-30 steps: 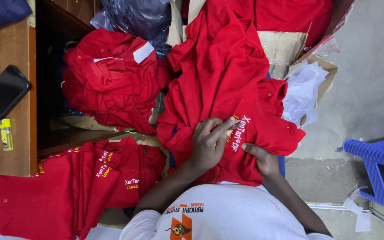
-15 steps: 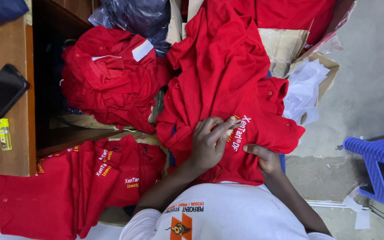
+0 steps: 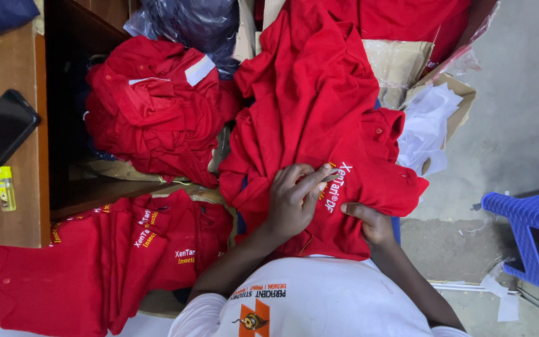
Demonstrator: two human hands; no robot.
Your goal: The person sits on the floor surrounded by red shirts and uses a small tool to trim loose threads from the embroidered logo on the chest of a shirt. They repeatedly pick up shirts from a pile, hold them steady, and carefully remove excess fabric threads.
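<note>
A red polo shirt [image 3: 319, 106] with pale embroidered lettering lies draped over my lap and a carton. My left hand [image 3: 294, 201] rests on it, fingertips pinching the cloth right at the lettering. My right hand [image 3: 372, 224] grips the shirt's lower fold just beneath the lettering, thumb on top. The two hands are a few centimetres apart, both on the same shirt.
A heap of crumpled red shirts [image 3: 157, 118] lies to the left. A flat stack of red shirts [image 3: 95, 262] is at lower left. A phone [image 3: 0, 134] and a small yellow lighter [image 3: 6, 188] lie on the wooden desk [image 3: 7, 68]. An open carton [image 3: 407, 68] with white paper [image 3: 428, 128] and a blue plastic stool [image 3: 531, 231] are on the right.
My left fingers have shifted slightly over the lettering. Everything else is as it was.
</note>
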